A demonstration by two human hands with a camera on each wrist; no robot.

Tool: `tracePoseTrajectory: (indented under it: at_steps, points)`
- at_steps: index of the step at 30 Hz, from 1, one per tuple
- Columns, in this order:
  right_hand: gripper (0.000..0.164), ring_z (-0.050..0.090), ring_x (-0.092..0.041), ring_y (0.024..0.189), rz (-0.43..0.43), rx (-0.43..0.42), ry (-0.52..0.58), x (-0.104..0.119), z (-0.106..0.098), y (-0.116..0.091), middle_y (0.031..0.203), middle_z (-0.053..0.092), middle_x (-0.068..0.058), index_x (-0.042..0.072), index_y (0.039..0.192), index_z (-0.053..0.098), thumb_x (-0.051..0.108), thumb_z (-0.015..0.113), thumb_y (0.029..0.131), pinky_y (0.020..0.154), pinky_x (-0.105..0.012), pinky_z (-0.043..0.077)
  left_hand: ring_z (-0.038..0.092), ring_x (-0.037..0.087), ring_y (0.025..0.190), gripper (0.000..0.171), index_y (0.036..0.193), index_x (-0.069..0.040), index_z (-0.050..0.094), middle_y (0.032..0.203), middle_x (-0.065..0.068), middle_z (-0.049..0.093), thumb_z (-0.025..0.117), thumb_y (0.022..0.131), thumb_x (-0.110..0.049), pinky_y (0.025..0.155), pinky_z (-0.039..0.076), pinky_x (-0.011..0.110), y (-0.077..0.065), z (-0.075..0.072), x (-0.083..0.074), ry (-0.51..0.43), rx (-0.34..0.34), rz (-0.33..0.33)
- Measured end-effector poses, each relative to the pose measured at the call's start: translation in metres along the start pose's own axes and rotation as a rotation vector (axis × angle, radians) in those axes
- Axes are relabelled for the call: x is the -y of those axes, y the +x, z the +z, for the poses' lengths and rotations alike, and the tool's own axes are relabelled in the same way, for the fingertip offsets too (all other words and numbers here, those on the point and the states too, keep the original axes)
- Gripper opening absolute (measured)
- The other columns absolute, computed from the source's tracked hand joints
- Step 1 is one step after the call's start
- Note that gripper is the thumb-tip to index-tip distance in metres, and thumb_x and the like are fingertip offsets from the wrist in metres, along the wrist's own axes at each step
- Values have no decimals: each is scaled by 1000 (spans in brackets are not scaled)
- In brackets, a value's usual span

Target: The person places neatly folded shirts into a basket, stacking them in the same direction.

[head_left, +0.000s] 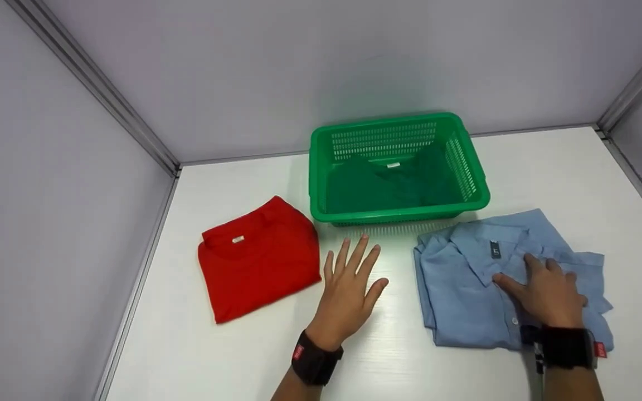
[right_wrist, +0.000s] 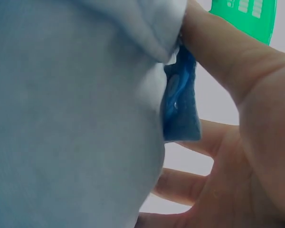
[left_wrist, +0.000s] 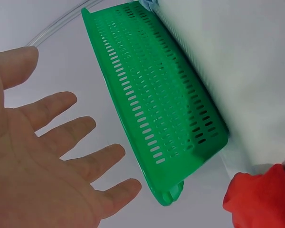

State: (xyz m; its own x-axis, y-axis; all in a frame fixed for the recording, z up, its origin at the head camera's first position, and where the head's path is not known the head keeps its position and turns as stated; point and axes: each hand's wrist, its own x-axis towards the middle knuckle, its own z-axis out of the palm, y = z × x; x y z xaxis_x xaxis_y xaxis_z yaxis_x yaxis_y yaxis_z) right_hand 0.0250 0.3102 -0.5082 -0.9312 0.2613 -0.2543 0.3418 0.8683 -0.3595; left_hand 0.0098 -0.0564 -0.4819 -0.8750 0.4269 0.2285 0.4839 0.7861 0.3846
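A light blue button-up shirt (head_left: 460, 301) lies folded on the table at the right, its collar and dark label facing up. My right hand (head_left: 555, 295) rests on the shirt's front beside the collar, thumb and fingers spread apart. Seen from the right wrist, the thumb of that hand (right_wrist: 266, 123) touches the cloth near a darker blue buttoned strip (right_wrist: 183, 99). My left hand (head_left: 346, 298) hovers with spread fingers and holds nothing, between the blue shirt and a folded red shirt (head_left: 259, 262). A green basket (head_left: 399, 214) stands beyond both hands.
Inside the basket lies a dark green garment (head_left: 365, 184) with a white label. Pale wall panels (head_left: 243, 72) enclose the white table (head_left: 170, 356) at the back and both sides. Rumpled blue cloth (head_left: 588, 267) sticks out on the right of the shirt.
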Motion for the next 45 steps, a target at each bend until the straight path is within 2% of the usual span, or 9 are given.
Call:
tracePoseTrajectory:
  at_steps: [5,10,13,23,26,31,35,40,45]
  points:
    - [106,24,-83,134,-35,-24,14,26,5,0,152,29,-51,-8,155,37,74,63,93,84,-98,31,27,39,161,58,161,-18,45,173,7,33,47,111,-47,125,25,69,4,1,-4,16,-2,34]
    - [104,22,-83,136,-41,-6,28,48,15,-4,155,27,-51,-8,156,37,70,66,93,86,-98,29,31,40,159,58,160,-17,46,173,7,34,51,110,-45,123,28,69,2,5,-6,41,0,59]
    - [102,20,-83,137,-49,1,30,60,23,-9,155,27,-51,-7,157,37,67,67,94,86,-98,29,33,40,159,57,159,-17,47,172,7,35,55,109,-43,122,30,69,-1,8,-7,53,6,59]
    - [94,28,-82,134,-95,-57,8,101,49,-23,151,36,-50,-8,153,45,61,71,94,82,-97,34,35,42,158,58,157,-17,51,169,10,41,62,105,-41,121,31,70,-6,16,-6,65,48,53]
    - [91,30,-82,133,-110,-88,-1,112,54,-27,150,39,-50,-8,151,47,58,73,94,81,-97,33,36,43,156,58,155,-16,54,168,11,43,65,104,-42,120,32,71,-6,18,-6,62,61,32]
    - [89,36,-82,129,-131,-147,-23,127,60,-31,146,44,-50,-8,148,51,58,73,93,76,-95,37,44,44,150,58,150,-16,59,164,12,48,70,100,-43,116,39,69,-6,19,-7,113,62,-4]
    - [89,39,-81,127,-127,-152,-41,140,65,-34,145,45,-49,-8,148,52,59,72,93,76,-94,39,47,45,147,60,148,-16,61,162,12,50,74,97,-44,113,44,67,-7,21,-7,138,83,-23]
    - [89,38,-81,128,-144,-99,-50,154,70,-41,146,44,-49,-6,150,51,61,70,94,77,-94,40,44,54,146,72,150,-18,59,163,13,48,81,90,-50,105,49,71,-10,23,-7,141,151,-86]
    - [90,36,-79,133,-191,22,-18,158,65,-50,151,41,-47,-5,152,48,62,67,96,84,-90,43,37,62,147,86,154,-23,56,166,14,44,87,81,-55,100,47,79,-13,25,-7,129,246,-175]
